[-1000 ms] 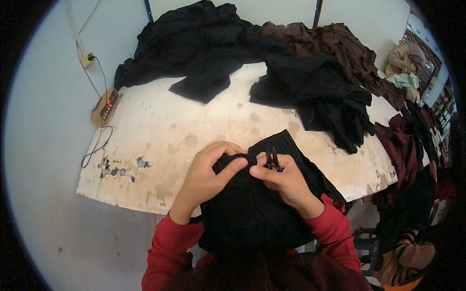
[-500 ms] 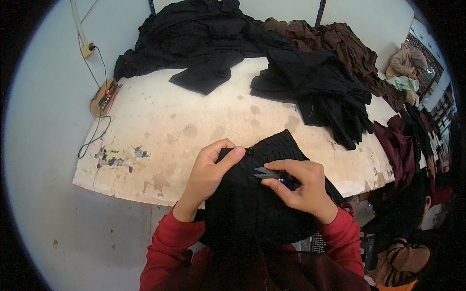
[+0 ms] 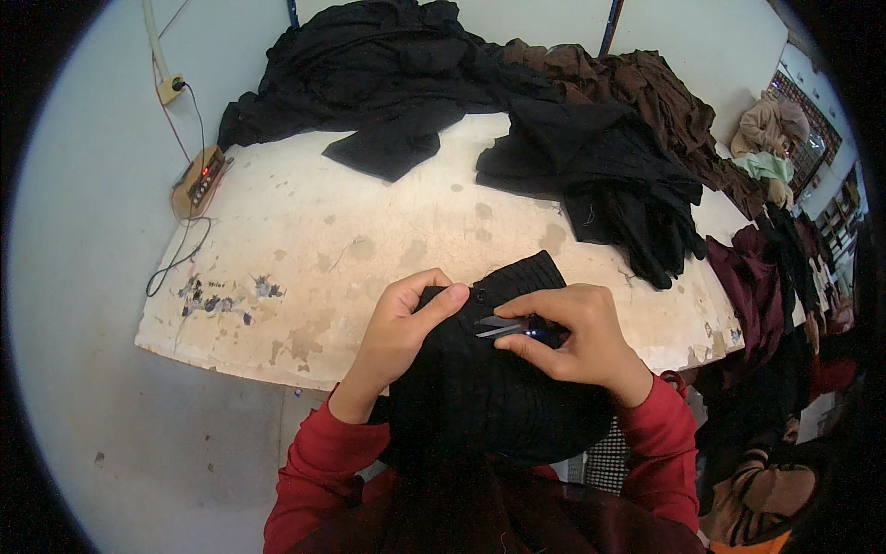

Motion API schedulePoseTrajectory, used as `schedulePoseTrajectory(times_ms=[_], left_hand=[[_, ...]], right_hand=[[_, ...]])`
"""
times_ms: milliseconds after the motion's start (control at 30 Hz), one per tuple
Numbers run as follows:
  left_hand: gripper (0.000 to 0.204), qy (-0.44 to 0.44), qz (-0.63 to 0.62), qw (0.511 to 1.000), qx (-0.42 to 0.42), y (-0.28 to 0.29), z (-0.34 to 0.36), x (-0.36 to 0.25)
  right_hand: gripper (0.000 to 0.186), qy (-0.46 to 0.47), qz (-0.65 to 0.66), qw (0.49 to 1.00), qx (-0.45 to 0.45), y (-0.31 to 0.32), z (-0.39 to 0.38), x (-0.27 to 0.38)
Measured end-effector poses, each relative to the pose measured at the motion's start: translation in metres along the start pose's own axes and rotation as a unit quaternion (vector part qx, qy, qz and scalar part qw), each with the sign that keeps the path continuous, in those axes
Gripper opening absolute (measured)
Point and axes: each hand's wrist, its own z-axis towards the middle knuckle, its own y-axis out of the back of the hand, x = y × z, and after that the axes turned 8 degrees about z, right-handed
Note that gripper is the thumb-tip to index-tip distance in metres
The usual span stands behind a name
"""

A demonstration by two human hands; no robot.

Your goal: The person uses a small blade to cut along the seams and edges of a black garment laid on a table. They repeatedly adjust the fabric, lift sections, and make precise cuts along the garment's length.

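Right-hand grip: right hand (image 3: 583,337) clamped on small thread snips (image 3: 544,334), thumb and index finger pinching them along the sides.
Snips: 2 blades slightly apart, tips aimed at 9 o'clock, over the cloth; whether they touch it I cannot tell.
Left-hand grip: left hand (image 3: 395,334) clamped on the upper edge of the black garment (image 3: 484,397), thumb on top, fingers mostly hidden behind the fabric.
Black garment: between 5 and 6 o'clock from the middle of the view, in front of the wearer, with rows of pleats and 1 corner reaching toward 1 o'clock over the tabletop.
Button: 1 round dark button (image 3: 480,295), just beside the left thumb at its 3 o'clock, near the blade tips at their 12 o'clock.
Sleeves: 2 red sleeves (image 3: 328,462), entering from 5 and 7 o'clock.
Table: pale, stained tabletop (image 3: 388,235), scuffed toward 9 o'clock.
Piled cloth: black heap (image 3: 369,69) at 11 o'clock, black piece (image 3: 595,157) at 2 o'clock, brown cloth (image 3: 660,88) between 1 and 2 o'clock.
Electrics: control box (image 3: 200,182) at 10 o'clock, red light lit.
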Motion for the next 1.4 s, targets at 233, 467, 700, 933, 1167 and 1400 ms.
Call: schedulePoseTrajectory(times_ms=[233,467,700,933,1167,1400], left_hand=[[0.024,0.006,0.0,1.0,-0.002,0.0,-0.001,-0.001],[0.025,0.007,0.006,1.0,-0.03,-0.004,-0.007,-0.004],[0.025,-0.018,0.017,0.998,-0.055,-0.015,-0.017,-0.007],[0.025,-0.006,0.007,0.998,-0.062,-0.028,-0.028,-0.02],[0.026,-0.045,0.069,0.994,-0.076,-0.046,-0.038,-0.027],[0.025,-0.051,0.085,0.99,-0.097,-0.068,-0.053,-0.037]], right_hand=[[0.018,0.015,-0.023,0.999,-0.033,-0.002,-0.002,0.006],[0.019,-0.025,0.008,0.998,-0.061,-0.008,-0.014,0.008],[0.02,-0.04,-0.014,0.989,-0.145,-0.022,-0.018,0.017],[0.021,-0.029,0.027,0.986,-0.162,-0.017,-0.026,0.02],[0.021,-0.036,0.051,0.983,-0.172,-0.009,-0.043,0.027],[0.022,-0.063,0.077,0.979,-0.18,0.0,-0.066,0.038]])
